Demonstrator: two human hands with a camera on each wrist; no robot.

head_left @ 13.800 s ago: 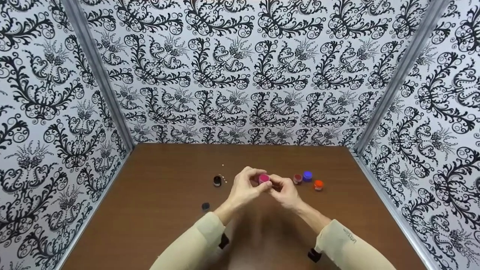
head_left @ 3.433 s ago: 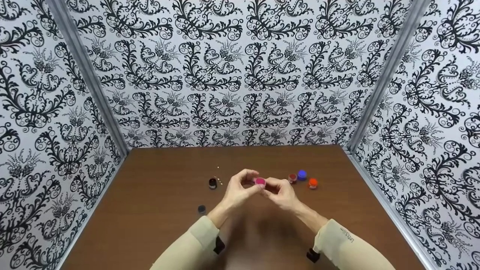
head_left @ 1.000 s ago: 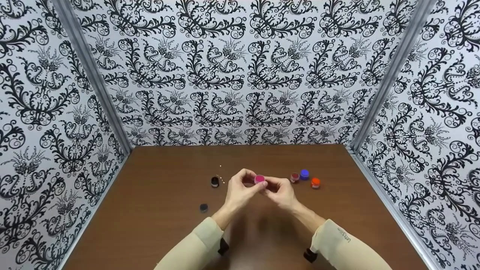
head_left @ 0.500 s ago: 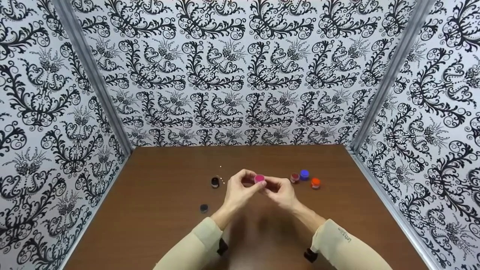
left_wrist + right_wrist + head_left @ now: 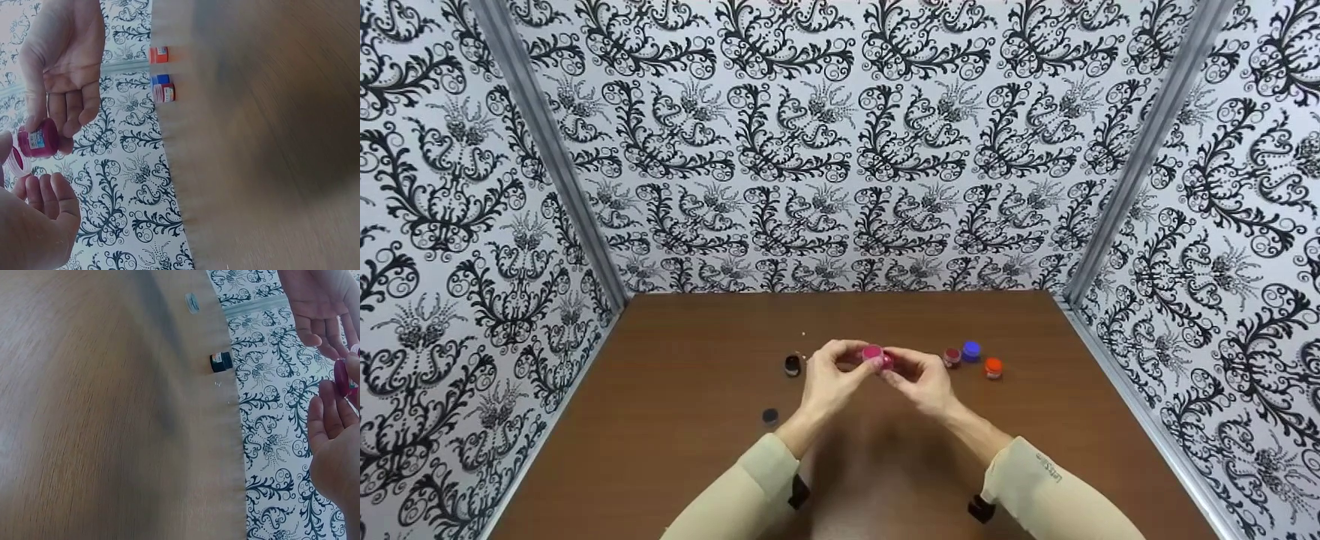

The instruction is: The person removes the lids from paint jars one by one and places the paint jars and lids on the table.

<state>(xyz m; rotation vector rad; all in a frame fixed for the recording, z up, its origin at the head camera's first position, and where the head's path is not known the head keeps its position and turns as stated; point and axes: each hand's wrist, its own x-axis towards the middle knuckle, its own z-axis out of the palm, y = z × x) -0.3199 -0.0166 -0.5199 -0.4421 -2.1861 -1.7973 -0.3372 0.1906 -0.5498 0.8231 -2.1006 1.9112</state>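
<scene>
Above the middle of the table, my left hand (image 5: 826,384) pinches a small clear screw lid (image 5: 872,352) whose inside shows magenta. My right hand (image 5: 931,386) holds the magenta paint jar (image 5: 887,361) just to the right of that lid. In the left wrist view the lid (image 5: 18,162) stands tilted off the mouth of the labelled jar (image 5: 39,139), close beside it; whether they still touch at one edge I cannot tell. Fingers partly cover both pieces in the right wrist view, where the jar (image 5: 341,378) shows at the right edge.
On the brown table (image 5: 682,337), a black paint jar (image 5: 793,366) stands left of my hands, with pale specks beside it. Nearer me lies a dark round lid (image 5: 769,416). Dark red (image 5: 952,358), blue (image 5: 971,351) and orange jars (image 5: 993,367) stand at right. Patterned walls enclose the table.
The lid has come away from the magenta jar: earlier the two were together between my hands. My left hand has shifted slightly left with the lid, uncovering the jar.
</scene>
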